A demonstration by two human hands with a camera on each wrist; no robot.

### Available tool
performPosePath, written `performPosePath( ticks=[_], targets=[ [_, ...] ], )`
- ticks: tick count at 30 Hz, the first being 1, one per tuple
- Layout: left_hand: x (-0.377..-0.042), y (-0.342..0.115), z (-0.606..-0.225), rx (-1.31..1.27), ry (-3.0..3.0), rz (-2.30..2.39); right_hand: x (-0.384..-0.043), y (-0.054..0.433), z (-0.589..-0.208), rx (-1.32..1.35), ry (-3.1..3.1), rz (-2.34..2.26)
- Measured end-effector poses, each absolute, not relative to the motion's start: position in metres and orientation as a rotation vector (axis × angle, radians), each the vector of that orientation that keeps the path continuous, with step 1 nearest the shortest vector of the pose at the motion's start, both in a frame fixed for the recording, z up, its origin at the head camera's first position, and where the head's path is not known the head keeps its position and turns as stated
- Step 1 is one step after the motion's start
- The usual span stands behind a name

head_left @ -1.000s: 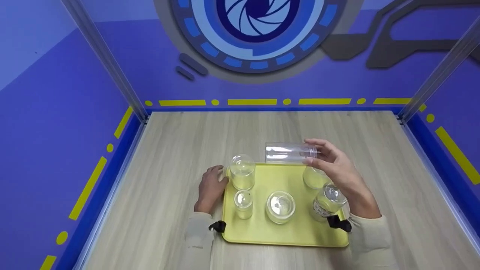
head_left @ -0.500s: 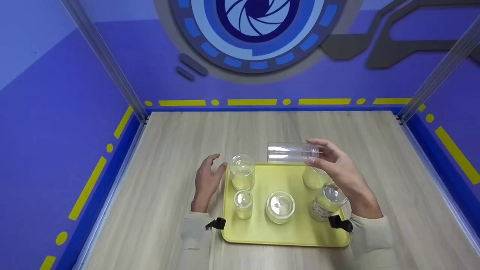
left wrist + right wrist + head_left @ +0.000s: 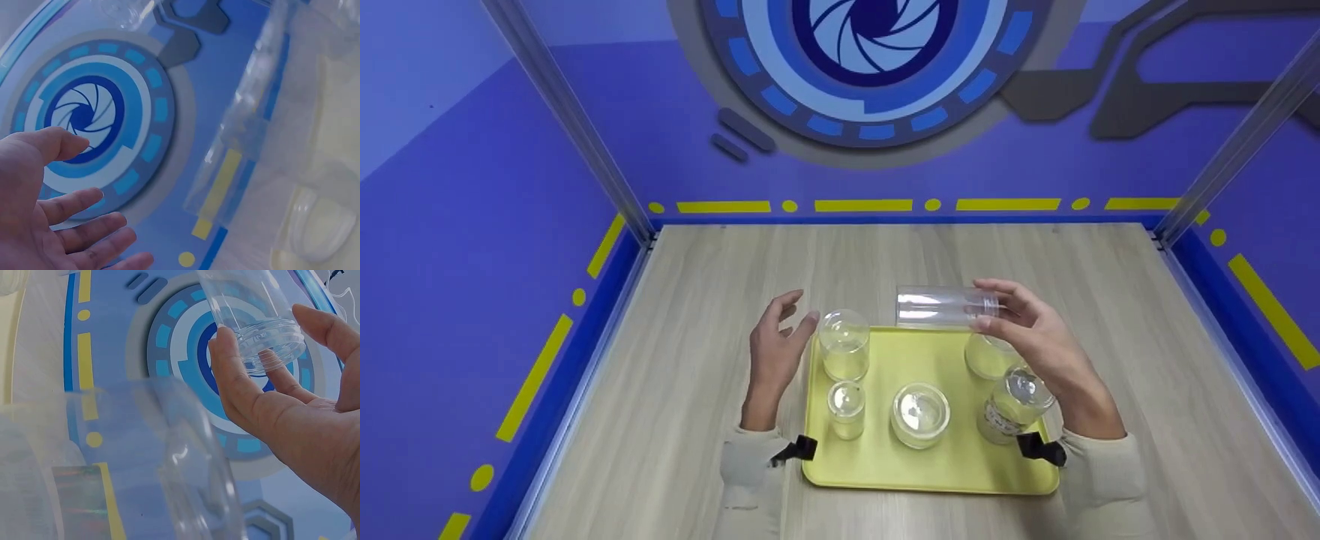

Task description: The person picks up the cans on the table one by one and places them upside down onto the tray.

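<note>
My right hand [image 3: 1050,349] grips a clear plastic jar [image 3: 934,306] by its threaded mouth end, thumb on one side and fingers on the other. The jar lies sideways above the back edge of the yellow tray [image 3: 937,476], its base pointing left. In the right wrist view the screw thread [image 3: 270,343] shows between the fingers and thumb. My left hand [image 3: 775,349] is raised beside the tray's back left corner, empty, fingers relaxed and thumb apart from them. Its thumb tip is right by a tall clear jar [image 3: 845,349] standing on the tray.
On the tray also stand a small clear jar [image 3: 847,412], a low round jar [image 3: 921,416], a jar with a patterned label [image 3: 1009,412] and another clear jar [image 3: 988,356], partly hidden by my right hand. Blue panels [image 3: 607,135] enclose the wooden table [image 3: 720,262].
My left hand has lifted away from the tray's left edge and moved farther back, its fingers spreading from the thumb. My right hand and its jar have shifted very slightly right.
</note>
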State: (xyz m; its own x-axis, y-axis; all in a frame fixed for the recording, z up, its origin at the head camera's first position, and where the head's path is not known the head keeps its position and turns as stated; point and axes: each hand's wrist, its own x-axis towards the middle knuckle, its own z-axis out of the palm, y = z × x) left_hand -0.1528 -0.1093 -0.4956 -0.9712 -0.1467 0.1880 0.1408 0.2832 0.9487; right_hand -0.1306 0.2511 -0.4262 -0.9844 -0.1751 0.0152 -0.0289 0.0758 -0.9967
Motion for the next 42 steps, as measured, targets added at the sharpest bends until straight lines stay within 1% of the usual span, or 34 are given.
performPosePath(
  ticks=[7, 15, 32, 42],
  targets=[
    [-0.145, -0.098, -0.478, -0.110, -2.239, -1.829, -0.131, 0.250, -0.426, -0.211, 2.228, -2.049],
    [-0.143, -0.082, -0.470, -0.273, -2.155, -1.936, -0.130, 0.251, -0.428, -0.228, 2.232, -2.034],
    [-0.141, -0.055, -0.458, -0.378, -2.098, -2.153, -0.130, 0.246, -0.427, -0.214, 2.187, -2.055],
    [-0.143, -0.040, -0.454, -0.549, -2.078, -2.198, -0.130, 0.244, -0.429, -0.256, 2.156, -2.085]
  ],
)
